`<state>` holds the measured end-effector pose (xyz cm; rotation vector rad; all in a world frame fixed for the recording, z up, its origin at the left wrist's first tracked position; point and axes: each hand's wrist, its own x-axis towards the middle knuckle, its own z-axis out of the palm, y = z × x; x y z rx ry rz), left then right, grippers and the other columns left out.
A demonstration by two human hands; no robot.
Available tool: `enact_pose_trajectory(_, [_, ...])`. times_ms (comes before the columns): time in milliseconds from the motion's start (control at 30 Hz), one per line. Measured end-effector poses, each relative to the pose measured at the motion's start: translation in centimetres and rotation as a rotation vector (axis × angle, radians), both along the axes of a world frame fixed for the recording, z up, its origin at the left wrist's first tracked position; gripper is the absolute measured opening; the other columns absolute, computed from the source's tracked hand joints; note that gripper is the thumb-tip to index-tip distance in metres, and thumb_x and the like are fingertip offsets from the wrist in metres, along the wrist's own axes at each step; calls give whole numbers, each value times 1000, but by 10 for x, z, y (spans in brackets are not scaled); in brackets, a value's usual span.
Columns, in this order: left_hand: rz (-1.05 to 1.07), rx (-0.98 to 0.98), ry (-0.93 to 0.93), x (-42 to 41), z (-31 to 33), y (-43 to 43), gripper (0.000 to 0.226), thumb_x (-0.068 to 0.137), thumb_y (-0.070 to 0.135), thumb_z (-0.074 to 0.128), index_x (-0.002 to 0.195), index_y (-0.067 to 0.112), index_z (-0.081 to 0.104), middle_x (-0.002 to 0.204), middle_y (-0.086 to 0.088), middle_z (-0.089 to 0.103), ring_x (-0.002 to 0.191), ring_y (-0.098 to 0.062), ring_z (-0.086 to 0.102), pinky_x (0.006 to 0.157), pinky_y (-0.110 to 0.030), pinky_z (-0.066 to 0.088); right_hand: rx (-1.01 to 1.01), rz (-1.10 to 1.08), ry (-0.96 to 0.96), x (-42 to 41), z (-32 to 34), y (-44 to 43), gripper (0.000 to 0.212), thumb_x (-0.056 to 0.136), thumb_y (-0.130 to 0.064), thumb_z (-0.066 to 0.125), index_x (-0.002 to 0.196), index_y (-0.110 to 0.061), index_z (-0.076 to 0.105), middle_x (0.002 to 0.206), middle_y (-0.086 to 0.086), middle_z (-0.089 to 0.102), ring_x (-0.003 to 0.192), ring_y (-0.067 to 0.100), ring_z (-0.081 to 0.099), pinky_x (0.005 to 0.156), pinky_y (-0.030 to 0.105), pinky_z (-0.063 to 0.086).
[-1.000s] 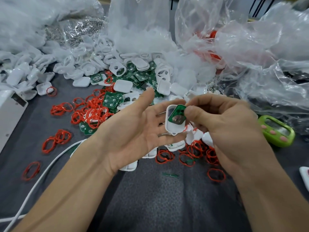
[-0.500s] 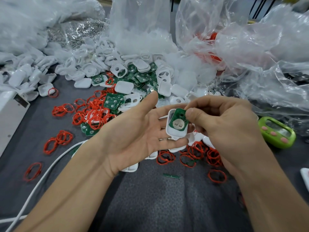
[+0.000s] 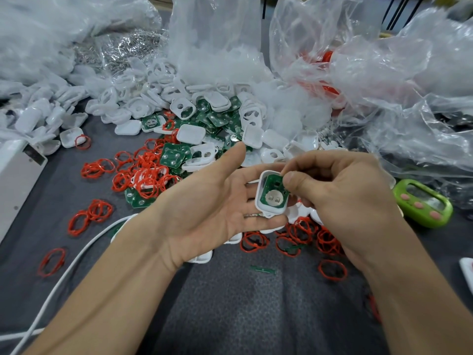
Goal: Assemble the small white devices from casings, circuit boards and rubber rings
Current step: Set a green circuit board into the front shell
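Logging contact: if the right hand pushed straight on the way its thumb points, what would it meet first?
The green circuit board, pinched by the right hand, then likely the white casing on the left hand.

Left hand [image 3: 204, 203] palm-up, fingers straight; right hand [image 3: 343, 198] curled, pinching.

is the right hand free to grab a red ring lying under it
Likely not yet: the right hand pinches the circuit board in the casing. The red rings lie uncovered close below, so reachable once freed.
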<state>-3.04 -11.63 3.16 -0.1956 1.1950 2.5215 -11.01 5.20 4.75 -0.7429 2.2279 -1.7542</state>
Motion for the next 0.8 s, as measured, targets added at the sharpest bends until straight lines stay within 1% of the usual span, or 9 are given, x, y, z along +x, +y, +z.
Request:
enact_pose_trajectory(100, [2, -4, 1, 0, 0, 1, 76, 94, 62, 38, 146, 7, 54, 132, -15, 64, 114, -31, 66, 106, -45, 50, 49, -40, 71, 0, -1, 1, 24, 85, -10, 80, 75, -31, 79, 63, -8, 73, 52, 5, 64, 51, 13, 47])
enact_pose_trajectory(167, [4, 6, 2, 0, 0, 1, 76, 94, 61, 38, 145, 7, 54, 129, -15, 64, 110, -29, 67, 104, -44, 52, 86, -71, 117, 1, -1, 2, 20, 83, -16, 81, 78, -35, 79, 67, -11, 74, 57, 6, 68, 55, 18, 51])
enact_pose_trajectory(233, [7, 9, -3, 0, 0, 1, 77, 93, 61, 40, 145, 6, 54, 128, -14, 65, 108, -27, 68, 103, -44, 53, 104, -93, 137, 4, 1, 1, 19, 83, -17, 82, 78, -35, 79, 70, -12, 76, 64, 7, 72, 61, 27, 57])
enact_pose_trajectory(300, [8, 2, -11, -1, 0, 2, 78, 92, 61, 40, 145, 6, 54, 129, -15, 64, 108, -27, 68, 103, -44, 52, 127, -109, 161, 5, 2, 1, 17, 82, -17, 82, 75, -33, 79, 71, -13, 76, 65, 8, 73, 63, 30, 59])
enact_pose_trajectory(433, [15, -16, -20, -2, 1, 3, 79, 91, 61, 40, 145, 5, 53, 129, -15, 62, 106, -26, 66, 106, -47, 48, 152, -132, 223, 9, 6, -1, 17, 80, -19, 84, 70, -32, 78, 65, -16, 73, 59, 4, 71, 56, 20, 55])
enact_pose_trajectory(500, [17, -12, -21, -1, 1, 3, 79, 91, 61, 40, 146, 5, 52, 128, -14, 61, 104, -25, 67, 107, -47, 48, 159, -156, 264, 12, 7, -2, 16, 78, -21, 84, 69, -32, 77, 62, -19, 71, 57, 1, 69, 53, 11, 49])
enact_pose_trajectory(567, [13, -9, -18, -1, 0, 3, 79, 92, 61, 40, 147, 4, 51, 130, -15, 60, 104, -25, 65, 108, -48, 46, 168, -185, 301, 15, 7, -4, 17, 77, -20, 85, 68, -32, 78, 61, -23, 69, 58, -3, 68, 52, 6, 45])
enact_pose_trajectory(700, [11, -10, -16, -1, 0, 2, 80, 91, 61, 40, 147, 4, 51, 136, -17, 58, 110, -26, 63, 109, -48, 45, 165, -198, 301, 17, 7, -5, 20, 77, -20, 85, 67, -35, 77, 62, -26, 69, 59, -6, 67, 53, 6, 46])
enact_pose_trajectory(800, [14, -5, -17, -1, 0, 3, 80, 90, 61, 40, 147, 5, 52, 138, -17, 58, 110, -26, 64, 108, -47, 47, 141, -203, 285, 16, 8, -4, 22, 77, -20, 85, 66, -36, 76, 61, -26, 69, 58, -6, 68, 53, 7, 47])
